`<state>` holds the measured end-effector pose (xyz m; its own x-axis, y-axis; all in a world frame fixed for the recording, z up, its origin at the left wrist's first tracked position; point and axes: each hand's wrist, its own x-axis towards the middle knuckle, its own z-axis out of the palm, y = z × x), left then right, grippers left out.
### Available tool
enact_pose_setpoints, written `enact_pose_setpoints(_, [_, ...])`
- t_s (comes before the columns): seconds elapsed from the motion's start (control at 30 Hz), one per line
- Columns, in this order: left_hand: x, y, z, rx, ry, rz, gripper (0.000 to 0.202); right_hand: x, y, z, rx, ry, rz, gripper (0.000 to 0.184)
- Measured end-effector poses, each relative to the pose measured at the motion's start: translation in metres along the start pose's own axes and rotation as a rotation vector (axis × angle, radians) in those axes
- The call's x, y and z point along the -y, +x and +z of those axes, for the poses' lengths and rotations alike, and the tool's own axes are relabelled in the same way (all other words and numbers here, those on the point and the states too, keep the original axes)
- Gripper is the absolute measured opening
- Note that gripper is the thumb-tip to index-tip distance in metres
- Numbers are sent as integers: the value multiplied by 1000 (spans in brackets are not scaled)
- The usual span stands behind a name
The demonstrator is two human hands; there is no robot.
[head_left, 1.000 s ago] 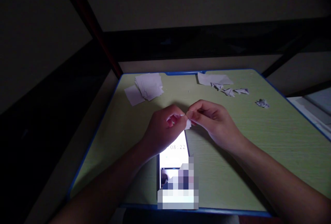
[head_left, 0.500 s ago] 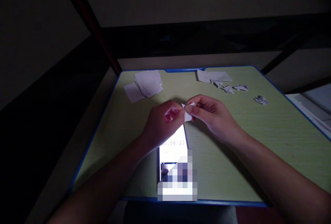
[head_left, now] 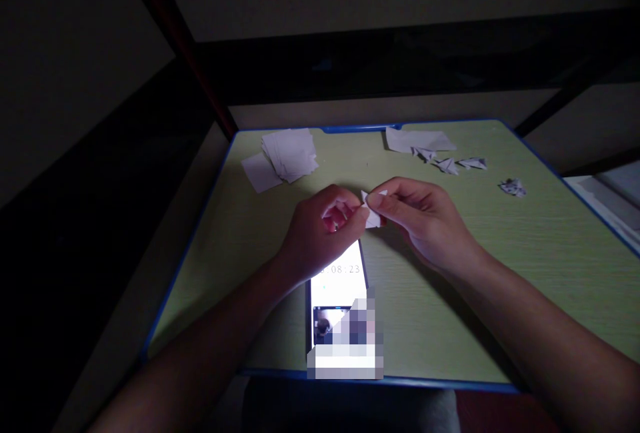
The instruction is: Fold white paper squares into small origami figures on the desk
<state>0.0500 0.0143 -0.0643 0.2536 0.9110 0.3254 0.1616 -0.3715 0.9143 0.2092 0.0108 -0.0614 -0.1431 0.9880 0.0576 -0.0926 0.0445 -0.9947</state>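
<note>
A small folded piece of white paper (head_left: 373, 218) is pinched between my two hands above the middle of the table. My left hand (head_left: 327, 223) grips its left edge between thumb and forefinger. On the other side, my right hand (head_left: 423, 216) holds it with the thumb flat on top. Two pointed corners stick up at the paper's upper edge. Part of the paper is hidden behind the fingers. Below the hands lies a lit phone (head_left: 336, 290) with a running timer, its lower part blurred out.
On the green table (head_left: 500, 300) with blue edging, a stack of white paper sheets (head_left: 291, 153) lies back left. Back right are a flat paper sheet (head_left: 423, 140), several folded paper pieces (head_left: 447, 166) and a crumpled paper piece (head_left: 513, 187). Papers (head_left: 607, 203) lie beyond the right edge.
The view has shifted slightly. Both hands keep their pinch on the paper, whose two upper points now show more plainly. The phone's timer has gone from 08:22 to 08:23.
</note>
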Motion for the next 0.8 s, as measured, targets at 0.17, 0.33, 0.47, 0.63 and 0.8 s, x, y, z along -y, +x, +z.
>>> enact_pose_setpoints(0.17, [0, 1, 0, -19, -43, -21, 9, -3, 0, -1, 5, 6, -6, 18])
enact_pose_setpoints(0.33, [2, 4, -3, -34, -44, -24, 8, -6, 1, 0, 38, -1, -21, 13])
enact_pose_setpoints(0.47, [4, 5, -3, -67, -30, -9, 7, -6, 3, 1, 103, 29, 25, 15])
enact_pose_setpoints(0.63, [6, 4, -2, -82, -17, -10, 9, -7, 3, 1, 73, -20, 57, 18])
enact_pose_setpoints(0.8, [8, 4, 0, -84, -49, -26, 6, -6, 2, 1, 46, -44, 20, 21])
